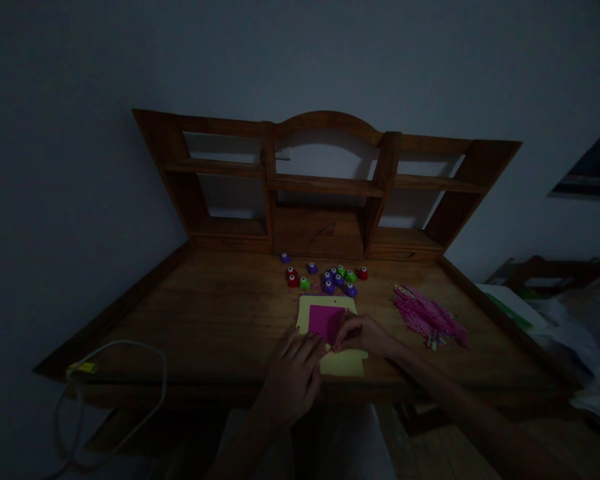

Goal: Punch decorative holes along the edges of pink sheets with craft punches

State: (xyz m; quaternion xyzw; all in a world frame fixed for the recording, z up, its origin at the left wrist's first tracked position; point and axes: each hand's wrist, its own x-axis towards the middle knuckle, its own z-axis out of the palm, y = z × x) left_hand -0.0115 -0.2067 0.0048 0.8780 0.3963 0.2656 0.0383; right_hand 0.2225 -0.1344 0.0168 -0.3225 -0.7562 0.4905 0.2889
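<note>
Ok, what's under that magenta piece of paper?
Yellow paper shows past the top and left edges of the magenta paper. What lies directly beneath it is covered, and the right hand hides part of its right side.

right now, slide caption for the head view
Left hand and right hand at magenta and yellow sheets on a wooden desk, pink pile at right.

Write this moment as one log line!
left hand: on yellow paper; right hand: at pink sheet; beyond: purple, green, red eyed pieces; right: pink strips
</note>
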